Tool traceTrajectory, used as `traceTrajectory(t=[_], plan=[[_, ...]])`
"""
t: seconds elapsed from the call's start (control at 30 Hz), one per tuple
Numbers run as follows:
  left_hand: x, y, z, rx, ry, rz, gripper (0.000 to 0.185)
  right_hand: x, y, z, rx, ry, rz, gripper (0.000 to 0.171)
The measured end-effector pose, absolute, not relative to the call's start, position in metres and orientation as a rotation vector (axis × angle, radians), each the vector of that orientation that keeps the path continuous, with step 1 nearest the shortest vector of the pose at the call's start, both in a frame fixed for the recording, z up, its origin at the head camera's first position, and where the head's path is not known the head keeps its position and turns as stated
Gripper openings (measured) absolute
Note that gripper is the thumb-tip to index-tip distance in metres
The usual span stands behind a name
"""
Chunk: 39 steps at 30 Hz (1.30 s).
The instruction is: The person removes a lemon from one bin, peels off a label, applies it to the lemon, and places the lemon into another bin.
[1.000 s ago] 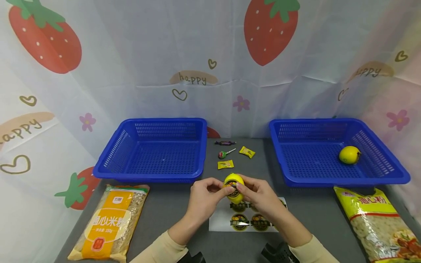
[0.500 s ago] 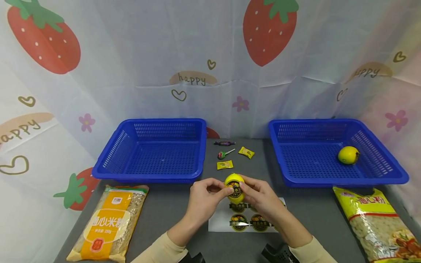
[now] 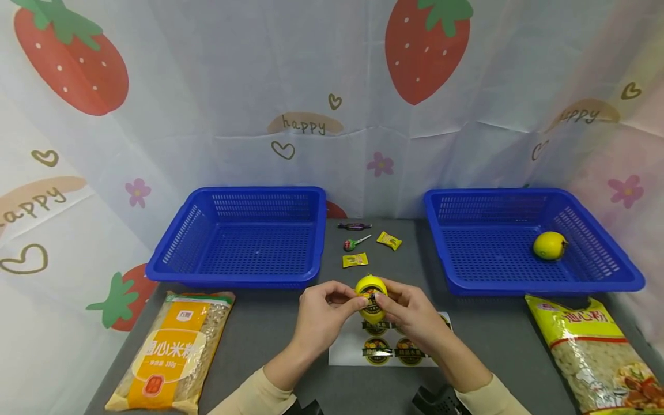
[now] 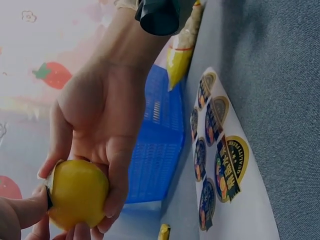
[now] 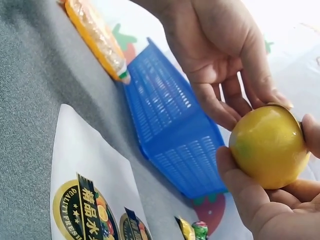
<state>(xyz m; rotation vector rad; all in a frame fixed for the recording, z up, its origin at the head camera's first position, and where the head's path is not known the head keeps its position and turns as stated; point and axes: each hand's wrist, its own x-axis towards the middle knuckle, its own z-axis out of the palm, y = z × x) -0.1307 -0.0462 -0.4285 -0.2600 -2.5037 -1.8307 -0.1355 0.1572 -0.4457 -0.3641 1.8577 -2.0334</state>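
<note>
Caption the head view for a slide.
Both hands, left hand and right hand, hold a stickered lemon above a sticker sheet.

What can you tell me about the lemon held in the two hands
The lemon is bright yellow, smooth and glossy, with a round dark sticker on the side facing the person. The left hand and right hand hold it between fingertips and thumbs, both thumbs at the sticker. It is raised above the white sticker sheet on the grey table, between the two blue baskets.
</note>
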Motion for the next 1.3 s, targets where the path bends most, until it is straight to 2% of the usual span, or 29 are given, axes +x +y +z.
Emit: traceTrajectory(t=[1.0,1.3], plan=[[-0.14,-0.047,-0.436,-0.229,-2.325,-2.118,0.021,-0.136,0.165,-0.447,-0.378,1.653,-2.145,0.06],[-0.137,-0.043,-0.444,-0.244,-2.291,-2.17,0.026,-0.138,0.164,-0.443,-0.348,1.804,-2.112,0.06]])
